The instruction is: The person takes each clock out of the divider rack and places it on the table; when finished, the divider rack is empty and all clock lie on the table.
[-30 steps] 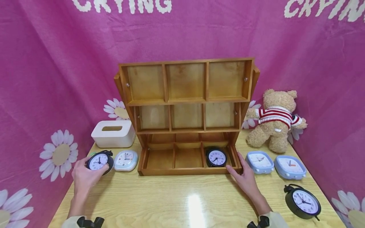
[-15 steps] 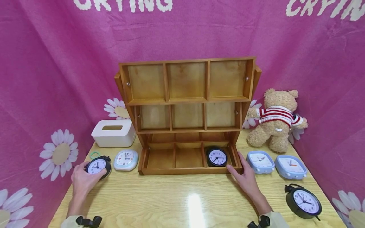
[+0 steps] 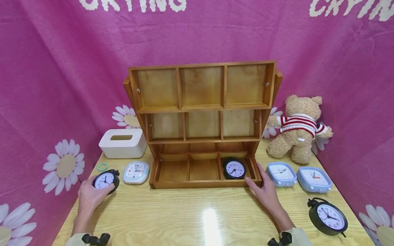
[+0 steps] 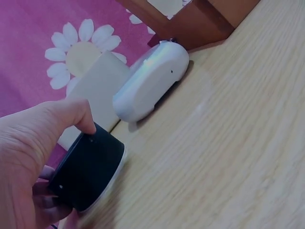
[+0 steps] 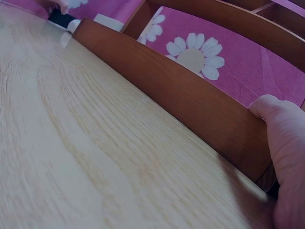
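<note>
My left hand grips a round black alarm clock at the left of the table, its white dial facing up. In the left wrist view the thumb presses the clock's black side and the fingers curl behind it, close over the table. My right hand holds the lower right corner of a three-tier wooden shelf, thumb over the front board and fingers along the outer side. A second round black alarm clock sits in the bottom tier's right compartment, close to the thumb.
A white-and-blue clock, a green ring and a white tissue box are on the left. On the right stand two blue clocks, another black alarm clock and a teddy bear. A pink curtain hangs behind.
My left hand has shifted slightly left and down with the black alarm clock, uncovering the green ring behind it. The right hand keeps its hold on the shelf corner.
</note>
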The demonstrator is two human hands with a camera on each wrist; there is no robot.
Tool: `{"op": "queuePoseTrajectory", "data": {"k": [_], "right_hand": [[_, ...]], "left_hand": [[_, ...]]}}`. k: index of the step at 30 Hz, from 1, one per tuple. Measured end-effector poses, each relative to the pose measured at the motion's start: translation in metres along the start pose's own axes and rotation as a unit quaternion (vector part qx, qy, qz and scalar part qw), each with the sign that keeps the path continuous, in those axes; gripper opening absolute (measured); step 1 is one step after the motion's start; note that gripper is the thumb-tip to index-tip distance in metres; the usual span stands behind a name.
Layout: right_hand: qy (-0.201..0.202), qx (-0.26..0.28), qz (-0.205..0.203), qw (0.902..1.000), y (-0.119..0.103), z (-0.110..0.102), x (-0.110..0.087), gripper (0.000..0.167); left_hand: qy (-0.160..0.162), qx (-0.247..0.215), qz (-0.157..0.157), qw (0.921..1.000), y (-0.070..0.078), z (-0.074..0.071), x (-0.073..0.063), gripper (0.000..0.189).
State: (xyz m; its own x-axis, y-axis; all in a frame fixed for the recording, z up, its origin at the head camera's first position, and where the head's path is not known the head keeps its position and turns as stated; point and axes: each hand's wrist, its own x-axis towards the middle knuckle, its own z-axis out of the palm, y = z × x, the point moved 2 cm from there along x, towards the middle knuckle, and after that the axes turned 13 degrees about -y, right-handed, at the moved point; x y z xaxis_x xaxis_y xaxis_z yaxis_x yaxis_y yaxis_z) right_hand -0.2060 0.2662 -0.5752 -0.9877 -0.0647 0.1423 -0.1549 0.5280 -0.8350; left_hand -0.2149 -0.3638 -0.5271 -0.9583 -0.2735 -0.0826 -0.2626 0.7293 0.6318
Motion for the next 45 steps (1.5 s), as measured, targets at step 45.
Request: {"op": "queuePoseTrajectory", "data": {"k": [45], "right_hand": [[-0.007,0.019,-0.003,0.9998,-0.003,0.0,-0.002,0.081]], "left_hand": [[0.001,-0.113,0.231,0.9664,0.154,0.095,-0.054,0.069]]}}
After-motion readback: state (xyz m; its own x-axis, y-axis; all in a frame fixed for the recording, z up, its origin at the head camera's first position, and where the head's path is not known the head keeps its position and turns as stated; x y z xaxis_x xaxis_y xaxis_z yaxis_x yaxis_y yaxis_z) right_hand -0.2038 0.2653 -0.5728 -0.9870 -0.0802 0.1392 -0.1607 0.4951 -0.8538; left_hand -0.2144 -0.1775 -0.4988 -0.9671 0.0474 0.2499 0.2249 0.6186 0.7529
